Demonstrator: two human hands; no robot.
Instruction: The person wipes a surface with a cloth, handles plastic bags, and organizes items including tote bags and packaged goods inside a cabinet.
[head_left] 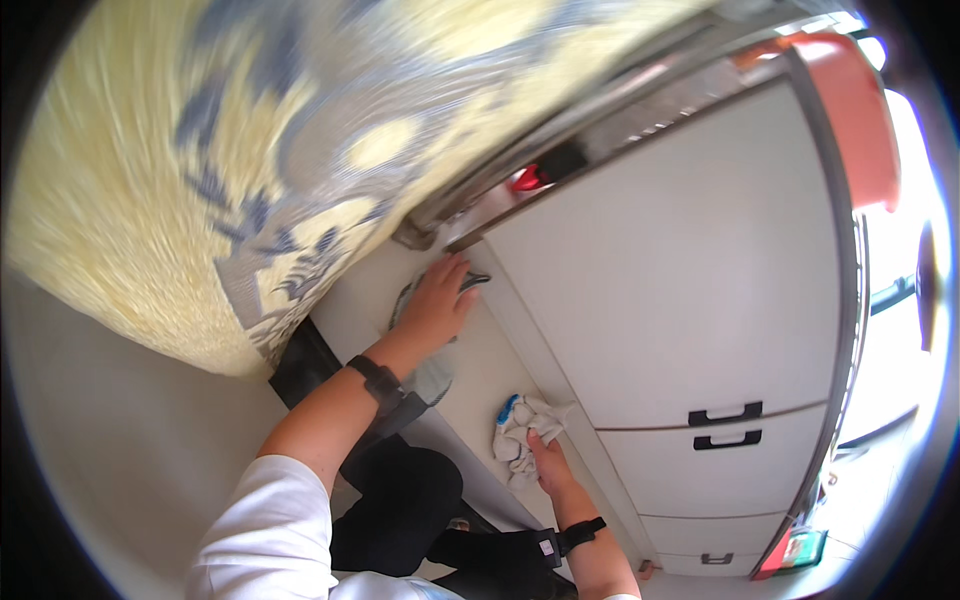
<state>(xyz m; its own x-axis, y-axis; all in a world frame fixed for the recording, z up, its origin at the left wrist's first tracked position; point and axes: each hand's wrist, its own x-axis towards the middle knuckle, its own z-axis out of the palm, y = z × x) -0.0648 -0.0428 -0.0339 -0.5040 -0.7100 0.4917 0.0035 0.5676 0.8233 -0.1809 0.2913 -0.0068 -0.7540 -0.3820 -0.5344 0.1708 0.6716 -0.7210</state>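
Note:
My left hand [440, 300], fingers apart and slightly bent, rests over a grey, dark-edged item [432, 372], largely hidden by my hand and wrist, on a pale ledge [510, 350] beside the white cabinet. My right hand [547, 460] grips a crumpled off-white cloth [522, 425] with a blue patch, low beside the cabinet's lower part. My black-clad legs [390, 510] are bent below my arms.
A shaggy yellow textile with blue-grey pattern [250, 150] hangs over the upper left. The white cabinet [660, 270] has black handles [725, 415]. A red plastic basin [850, 130] is at the upper right, and a small red object [530, 178] sits behind the cabinet's edge.

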